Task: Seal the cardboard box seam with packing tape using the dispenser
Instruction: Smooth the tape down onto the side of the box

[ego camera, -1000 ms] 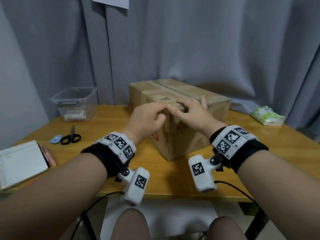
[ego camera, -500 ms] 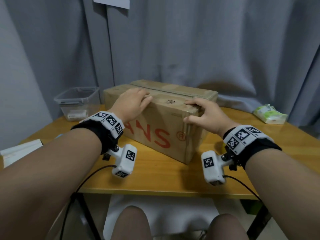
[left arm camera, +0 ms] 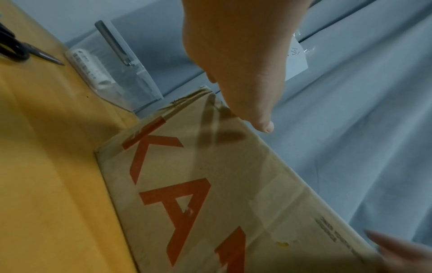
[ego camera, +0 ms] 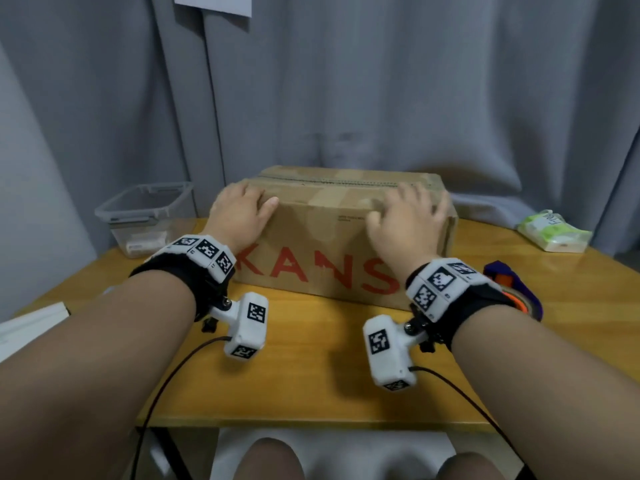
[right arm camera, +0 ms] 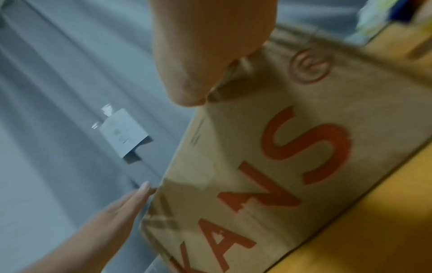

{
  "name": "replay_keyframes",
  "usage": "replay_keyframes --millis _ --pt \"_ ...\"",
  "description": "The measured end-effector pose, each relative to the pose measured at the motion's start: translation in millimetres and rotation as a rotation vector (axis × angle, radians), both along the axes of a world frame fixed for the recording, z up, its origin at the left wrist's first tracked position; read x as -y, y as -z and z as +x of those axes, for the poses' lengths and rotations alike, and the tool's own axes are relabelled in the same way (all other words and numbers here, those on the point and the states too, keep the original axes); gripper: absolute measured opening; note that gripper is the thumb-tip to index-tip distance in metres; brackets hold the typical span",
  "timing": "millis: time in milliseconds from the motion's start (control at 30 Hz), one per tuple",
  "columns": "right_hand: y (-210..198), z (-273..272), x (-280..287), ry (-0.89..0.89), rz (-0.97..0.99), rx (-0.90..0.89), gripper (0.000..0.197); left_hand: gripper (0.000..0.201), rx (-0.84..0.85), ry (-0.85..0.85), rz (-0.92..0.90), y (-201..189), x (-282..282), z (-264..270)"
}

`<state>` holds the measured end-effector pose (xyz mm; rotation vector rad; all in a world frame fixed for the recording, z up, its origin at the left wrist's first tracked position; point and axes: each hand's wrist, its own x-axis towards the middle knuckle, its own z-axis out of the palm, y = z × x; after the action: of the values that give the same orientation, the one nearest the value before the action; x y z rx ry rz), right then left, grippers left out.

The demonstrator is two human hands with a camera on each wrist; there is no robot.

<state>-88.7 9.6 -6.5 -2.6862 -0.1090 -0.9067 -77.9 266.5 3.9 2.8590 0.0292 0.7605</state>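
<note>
The cardboard box (ego camera: 332, 244) with red letters stands on the table, its long printed side facing me. Its top seam (ego camera: 346, 183) runs left to right. My left hand (ego camera: 239, 209) lies flat on the top's left end, thumb along the front edge. My right hand (ego camera: 408, 216) rests with spread fingers on the top's right end, slightly blurred. The purple and orange tape dispenser (ego camera: 512, 289) lies on the table right of the box, partly hidden behind my right wrist. In the left wrist view my palm (left arm camera: 233, 55) sits over the box (left arm camera: 210, 184) edge.
A clear plastic container (ego camera: 145, 216) stands at the back left, with scissors (left arm camera: 14, 48) near it. A green wipes pack (ego camera: 554, 232) lies at the back right. A white notebook (ego camera: 31, 327) sits at the left edge of the wooden table (ego camera: 311, 375). Grey curtain behind.
The box has been turned from corner-on to its long printed side facing me. My hands moved apart from the near corner to the two ends of the top.
</note>
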Motion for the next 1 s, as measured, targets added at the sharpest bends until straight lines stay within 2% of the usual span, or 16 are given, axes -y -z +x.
replay_keyframes --millis 100,167,233,300,567,667,733,867,933,1000 --pt "-4 10 -24 -0.082 -0.088 -0.084 0.047 0.063 -0.106 -0.125 -0.105 -5 -13 16" --pt "-1 16 -21 -0.1 -0.085 -0.038 0.047 0.06 -0.197 -0.143 -0.278 -5 -24 24" --pt "2 18 -15 -0.132 -0.08 0.027 0.046 0.054 -0.19 -0.092 -0.463 -4 -30 23" --pt "3 20 -10 -0.166 -0.07 0.058 0.046 0.047 -0.12 -0.073 -0.522 -1 -29 16" --pt "-5 22 23 -0.224 0.124 0.008 0.035 0.032 0.144 -0.114 -0.451 16 9 -41" --pt "-8 20 18 -0.038 0.204 -0.081 0.032 0.026 0.318 0.027 -0.399 18 29 -67" --pt "-8 11 9 0.053 0.285 -0.176 0.035 0.025 0.359 0.163 -0.34 19 41 -82" --pt "-7 0 5 0.005 0.435 -0.264 0.045 0.027 0.275 0.434 -0.311 13 19 -88" --pt "-6 -3 6 -0.005 0.521 -0.256 0.057 0.032 0.185 0.393 -0.173 8 -3 -79" --pt "-3 -6 1 0.028 0.604 -0.252 0.07 0.045 0.068 0.307 -0.029 6 -17 -69"
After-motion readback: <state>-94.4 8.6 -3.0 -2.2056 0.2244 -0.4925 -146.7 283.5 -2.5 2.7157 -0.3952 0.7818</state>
